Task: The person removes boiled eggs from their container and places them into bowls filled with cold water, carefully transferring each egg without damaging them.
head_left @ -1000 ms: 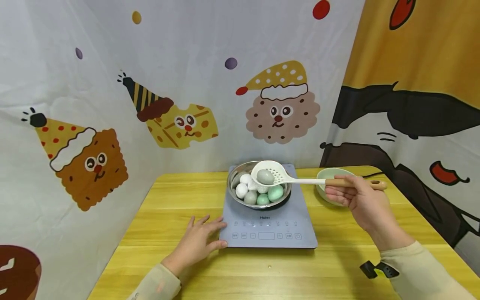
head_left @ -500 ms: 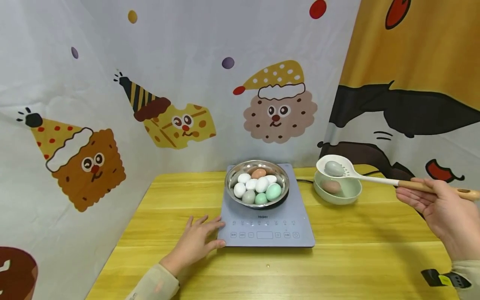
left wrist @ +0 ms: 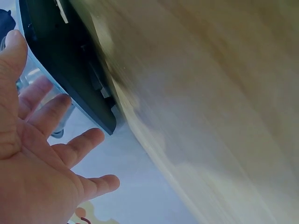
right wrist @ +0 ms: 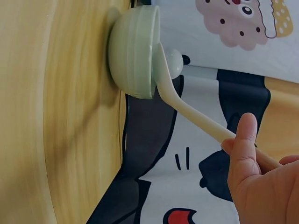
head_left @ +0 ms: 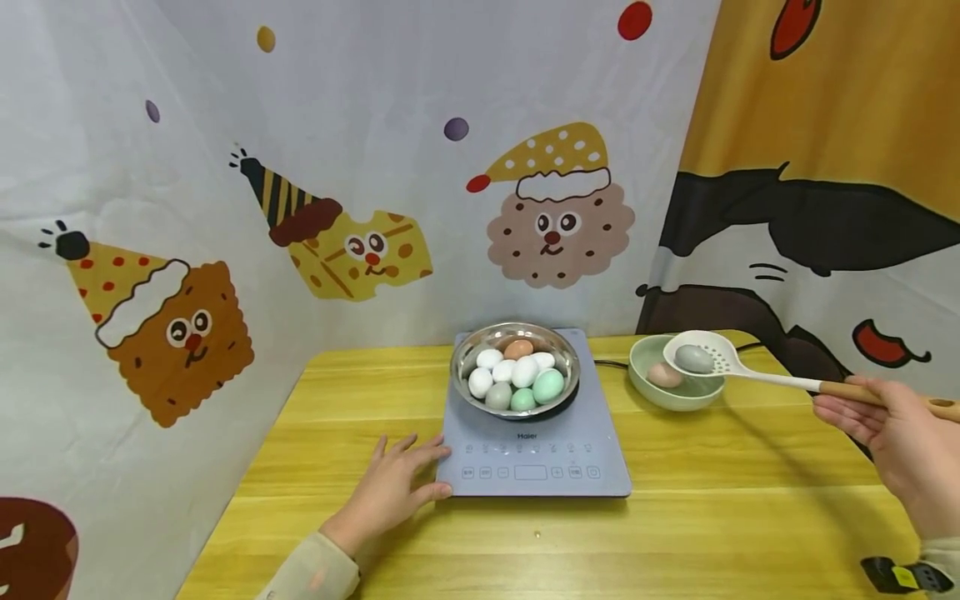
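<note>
Where green bowl (head_left: 672, 399) stands, wooden table (head_left: 600, 542); cartoon backdrop (head_left: 390, 167).

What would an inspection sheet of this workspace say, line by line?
Surface: yellow wood-grain table, small speck near the front.
Job's things: slotted spoon carries a grey egg over the green bowl, which holds a brownish egg; more eggs in the steel bowl on the cooktop.
Clutter: nothing seen.
Hands: left hand at the cooktop's left edge; right hand grips the spoon's handle.
Cables: black cable between cooktop and green bowl.
Surroundings: cartoon-printed fabric.
</note>
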`<state>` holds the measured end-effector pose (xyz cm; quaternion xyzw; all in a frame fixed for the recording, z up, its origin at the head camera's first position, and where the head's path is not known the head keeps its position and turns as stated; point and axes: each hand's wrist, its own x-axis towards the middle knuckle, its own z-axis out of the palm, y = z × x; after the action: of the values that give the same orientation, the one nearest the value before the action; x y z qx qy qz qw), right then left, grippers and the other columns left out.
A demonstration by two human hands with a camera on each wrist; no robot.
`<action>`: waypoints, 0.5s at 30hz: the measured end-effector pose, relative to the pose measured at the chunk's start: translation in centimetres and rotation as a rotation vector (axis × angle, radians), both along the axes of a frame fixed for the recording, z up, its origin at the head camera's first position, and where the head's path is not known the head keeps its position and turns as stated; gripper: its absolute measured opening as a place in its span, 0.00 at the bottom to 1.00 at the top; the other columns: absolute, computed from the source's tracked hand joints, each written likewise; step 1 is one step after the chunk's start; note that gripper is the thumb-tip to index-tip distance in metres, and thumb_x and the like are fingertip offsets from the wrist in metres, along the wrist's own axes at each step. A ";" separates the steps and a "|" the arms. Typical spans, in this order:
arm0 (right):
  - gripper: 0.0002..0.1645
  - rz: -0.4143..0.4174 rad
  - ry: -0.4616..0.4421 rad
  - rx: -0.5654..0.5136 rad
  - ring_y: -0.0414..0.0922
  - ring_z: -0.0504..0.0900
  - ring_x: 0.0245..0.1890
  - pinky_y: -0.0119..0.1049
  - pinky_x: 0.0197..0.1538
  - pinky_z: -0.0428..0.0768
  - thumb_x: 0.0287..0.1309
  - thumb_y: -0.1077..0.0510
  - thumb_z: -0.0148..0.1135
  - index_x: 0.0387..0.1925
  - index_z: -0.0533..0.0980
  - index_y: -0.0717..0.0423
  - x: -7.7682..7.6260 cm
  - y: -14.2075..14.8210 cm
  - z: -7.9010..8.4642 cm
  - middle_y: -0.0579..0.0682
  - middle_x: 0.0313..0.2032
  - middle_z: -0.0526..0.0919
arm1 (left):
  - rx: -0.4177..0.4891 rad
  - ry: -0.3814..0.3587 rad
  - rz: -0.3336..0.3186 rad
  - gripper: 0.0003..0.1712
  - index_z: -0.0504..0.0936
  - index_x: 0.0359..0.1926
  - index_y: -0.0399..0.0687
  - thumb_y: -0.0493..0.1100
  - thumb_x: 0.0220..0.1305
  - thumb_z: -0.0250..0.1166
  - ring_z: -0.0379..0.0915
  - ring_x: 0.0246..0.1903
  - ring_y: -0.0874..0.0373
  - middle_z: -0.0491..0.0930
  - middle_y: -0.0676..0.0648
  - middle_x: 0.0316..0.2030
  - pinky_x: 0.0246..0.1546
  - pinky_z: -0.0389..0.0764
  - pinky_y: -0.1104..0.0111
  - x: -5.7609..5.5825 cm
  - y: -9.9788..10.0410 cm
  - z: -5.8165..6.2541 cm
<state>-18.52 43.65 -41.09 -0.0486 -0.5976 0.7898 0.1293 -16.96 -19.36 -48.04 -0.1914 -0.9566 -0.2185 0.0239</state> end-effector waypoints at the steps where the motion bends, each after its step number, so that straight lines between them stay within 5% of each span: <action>1: 0.13 -0.015 -0.006 0.023 0.39 0.93 0.28 0.32 0.32 0.91 0.86 0.52 0.46 0.45 0.77 0.46 0.0 -0.3 0.0 0.40 0.30 0.93 | -0.001 0.001 0.000 0.36 0.83 0.68 0.56 0.64 0.63 0.73 0.69 0.74 0.28 0.77 0.50 0.74 0.76 0.48 0.21 0.0 0.0 0.0; 9: 0.07 -0.237 -0.130 0.199 0.31 0.90 0.24 0.26 0.28 0.87 0.84 0.47 0.49 0.53 0.70 0.42 -0.2 -2.0 0.9 0.26 0.29 0.87 | -0.002 0.012 -0.003 0.36 0.83 0.68 0.57 0.64 0.64 0.73 0.70 0.73 0.28 0.77 0.50 0.73 0.74 0.50 0.20 -0.1 0.1 0.0; 15: 0.06 -0.295 -0.083 0.342 0.28 0.89 0.24 0.24 0.27 0.86 0.84 0.51 0.48 0.48 0.72 0.42 -0.3 -2.7 1.2 0.23 0.30 0.86 | 0.005 0.004 0.006 0.35 0.83 0.68 0.57 0.63 0.63 0.74 0.70 0.73 0.28 0.78 0.50 0.73 0.74 0.50 0.20 0.1 0.0 -0.1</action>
<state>-18.79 40.96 -39.87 -0.1454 -0.7139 0.6471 0.2248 -16.90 -19.38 -48.12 -0.1891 -0.9565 -0.2204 0.0269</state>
